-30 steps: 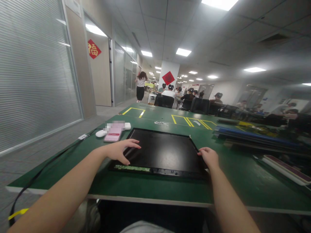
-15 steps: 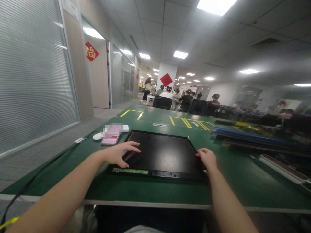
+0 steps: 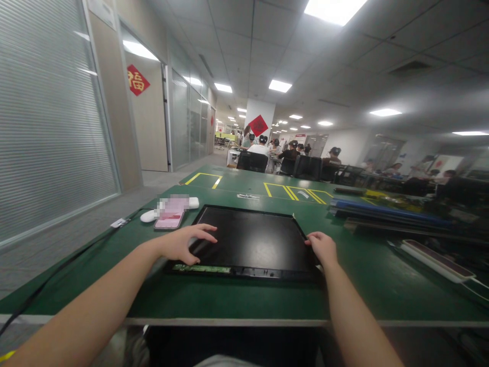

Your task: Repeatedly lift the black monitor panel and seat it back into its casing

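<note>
A black display panel [image 3: 252, 237] lies flat on the green table, its dark screen face up. Along its near edge runs a green circuit board strip [image 3: 204, 269]. My left hand [image 3: 187, 242] is at the panel's left side, thumb and fingers spread apart over the corner; whether the fingertips touch the surface is hard to tell. At the right edge, my right hand [image 3: 323, 247] has its fingers closed on the panel's rim, the thumb partly hidden.
Left of the panel are a phone [image 3: 170, 216] and a white mouse-like object [image 3: 147, 216]. Long blue strips [image 3: 367, 208] are stacked at the right, behind a white power-bank-like box [image 3: 437, 260]. Yellow tape marks [image 3: 294, 192] line the far table. Several people sit beyond.
The whole view has shifted slightly, moving things a little to the left in the picture. Both hands keep nearly the same places at the panel. A standing person in the background has moved.
</note>
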Motion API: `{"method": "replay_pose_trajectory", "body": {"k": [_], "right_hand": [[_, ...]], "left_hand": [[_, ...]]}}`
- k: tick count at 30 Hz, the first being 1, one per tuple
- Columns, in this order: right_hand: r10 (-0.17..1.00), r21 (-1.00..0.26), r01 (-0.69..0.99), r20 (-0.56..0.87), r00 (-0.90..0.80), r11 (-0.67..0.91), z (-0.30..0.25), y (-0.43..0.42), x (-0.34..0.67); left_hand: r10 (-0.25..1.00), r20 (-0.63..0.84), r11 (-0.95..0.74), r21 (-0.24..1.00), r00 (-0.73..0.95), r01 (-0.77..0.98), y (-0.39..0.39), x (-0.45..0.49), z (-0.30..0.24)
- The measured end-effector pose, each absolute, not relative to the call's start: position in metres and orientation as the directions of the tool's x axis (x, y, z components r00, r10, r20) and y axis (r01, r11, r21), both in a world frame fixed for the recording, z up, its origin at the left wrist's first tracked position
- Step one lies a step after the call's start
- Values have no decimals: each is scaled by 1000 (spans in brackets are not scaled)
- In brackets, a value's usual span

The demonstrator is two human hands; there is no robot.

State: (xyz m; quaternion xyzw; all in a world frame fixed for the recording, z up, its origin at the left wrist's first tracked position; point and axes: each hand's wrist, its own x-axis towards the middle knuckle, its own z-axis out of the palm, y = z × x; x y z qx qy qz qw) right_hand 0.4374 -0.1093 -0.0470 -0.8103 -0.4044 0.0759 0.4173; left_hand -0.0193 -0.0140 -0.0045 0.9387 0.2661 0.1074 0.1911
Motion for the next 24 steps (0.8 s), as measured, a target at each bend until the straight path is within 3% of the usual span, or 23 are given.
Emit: {"method": "replay_pose_trajectory", "body": {"k": [11, 24], "right_hand": [[717, -749, 591, 232, 658, -300, -46, -110, 436], [672, -709, 613, 268, 690, -347, -53, -107, 449]], "left_hand": [[578, 86, -748, 452, 812, 485, -6, -24, -12], [837, 198, -547, 334, 510, 768, 10, -18, -22]]}}
